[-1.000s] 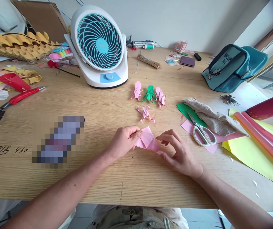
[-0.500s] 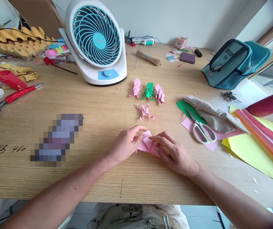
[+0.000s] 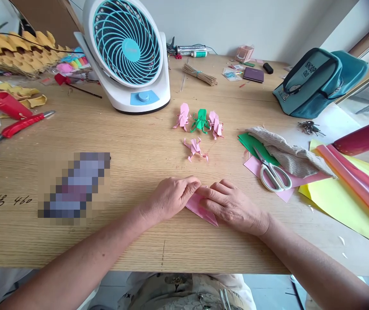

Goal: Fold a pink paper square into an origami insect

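A folded piece of pink paper (image 3: 203,210) lies on the wooden table near its front edge. My left hand (image 3: 170,196) pinches its upper left part, thumb on top. Over its upper right side are the bent fingers of my right hand (image 3: 232,206), closed on the paper and hiding much of it. Beyond my hands sits a pink origami figure (image 3: 195,147) with thin legs. Behind it stand a green origami figure (image 3: 200,120) and two pink ones, one on the left (image 3: 183,115) and one on the right (image 3: 216,124).
White-handled scissors (image 3: 273,174) rest on pink and green sheets beside a grey cloth (image 3: 287,150). Yellow paper (image 3: 342,206) covers the right side. A white fan (image 3: 133,56) stands at the back left. Red-handled pliers (image 3: 16,125) and a blurred-out oblong object (image 3: 75,185) lie left.
Both hands have closed further over the paper. My right fingers moved left, near the left thumb, and the upper flap is now covered. The paper's lower corner points more toward me.
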Motion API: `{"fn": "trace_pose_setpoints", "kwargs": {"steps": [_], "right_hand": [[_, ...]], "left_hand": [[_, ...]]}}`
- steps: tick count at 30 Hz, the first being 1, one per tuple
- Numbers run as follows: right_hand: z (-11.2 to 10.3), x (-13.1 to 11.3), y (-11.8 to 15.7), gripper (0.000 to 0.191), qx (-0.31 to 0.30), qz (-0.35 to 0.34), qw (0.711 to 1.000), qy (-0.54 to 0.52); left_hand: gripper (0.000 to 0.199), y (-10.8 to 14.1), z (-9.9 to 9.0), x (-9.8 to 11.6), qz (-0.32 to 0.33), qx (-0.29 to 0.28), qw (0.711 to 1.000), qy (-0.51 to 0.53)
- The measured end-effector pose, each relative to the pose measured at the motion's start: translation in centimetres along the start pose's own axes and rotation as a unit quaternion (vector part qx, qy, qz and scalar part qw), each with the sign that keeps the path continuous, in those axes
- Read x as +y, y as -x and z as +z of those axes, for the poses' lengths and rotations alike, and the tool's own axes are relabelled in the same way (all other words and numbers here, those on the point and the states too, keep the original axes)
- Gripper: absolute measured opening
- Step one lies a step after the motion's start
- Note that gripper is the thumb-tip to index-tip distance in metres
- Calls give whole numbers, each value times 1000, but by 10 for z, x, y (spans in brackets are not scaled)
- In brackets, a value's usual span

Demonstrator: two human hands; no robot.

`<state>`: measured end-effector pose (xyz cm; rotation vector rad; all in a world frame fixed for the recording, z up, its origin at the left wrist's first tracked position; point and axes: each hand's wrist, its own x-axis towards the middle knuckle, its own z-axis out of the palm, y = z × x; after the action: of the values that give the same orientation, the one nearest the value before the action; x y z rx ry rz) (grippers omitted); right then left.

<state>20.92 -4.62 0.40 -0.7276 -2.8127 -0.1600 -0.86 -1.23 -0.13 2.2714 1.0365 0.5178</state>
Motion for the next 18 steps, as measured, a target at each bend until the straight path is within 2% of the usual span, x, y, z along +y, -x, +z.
{"fn": "trace_pose_setpoints", "kwargs": {"steps": [5,11,15,18], "right_hand": [[4,5,7,20,1,-13,998,-64],[6,5,11,13,25,-10,992,-120],[6,3,10,18,25,-10,978,-205],[6,2,8,21,7,14,978,-207]], "left_hand": [[25,0,0,-3,-32,-13,994,-99],[21,1,-2,-5,-54,-41,976,-207],[20,2,-4,-6,-55,-31,973,-223],[21,2,-6,-7,-42,-18,978,-204]]}}
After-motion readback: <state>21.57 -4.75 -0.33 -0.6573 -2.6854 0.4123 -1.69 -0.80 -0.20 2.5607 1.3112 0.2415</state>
